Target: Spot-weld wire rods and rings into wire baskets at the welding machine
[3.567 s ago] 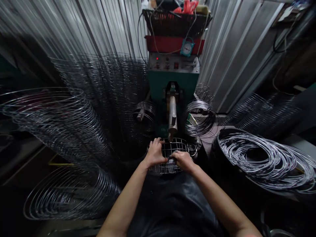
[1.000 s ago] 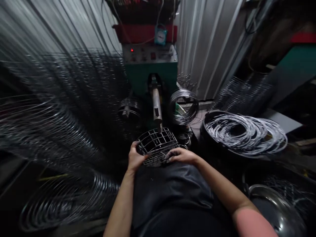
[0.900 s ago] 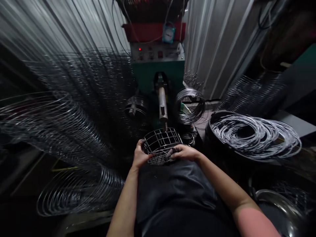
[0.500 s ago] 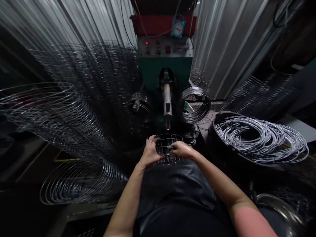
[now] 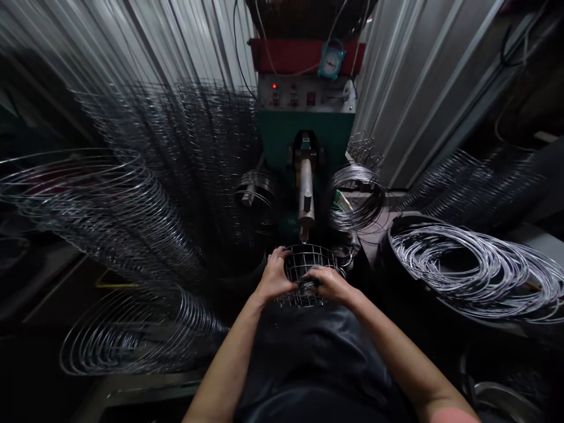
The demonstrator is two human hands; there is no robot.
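Your hands grip the wire basket (image 5: 308, 264) under the welder's tip (image 5: 304, 234).
Left hand (image 5: 274, 277) and right hand (image 5: 329, 283) have just lowered and levelled it.

Corrugated metal walls (image 5: 409, 76) enclose a dim workshop; a green machine (image 5: 306, 132) stands ahead, flanked by stacked wire rings (image 5: 110, 205).

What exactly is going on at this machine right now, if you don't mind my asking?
A person holds a round wire basket in both hands, the left hand on its left rim and the right hand on its near side. The basket sits just under the metal arm of a green machine. Loose wire rings lie to the right.
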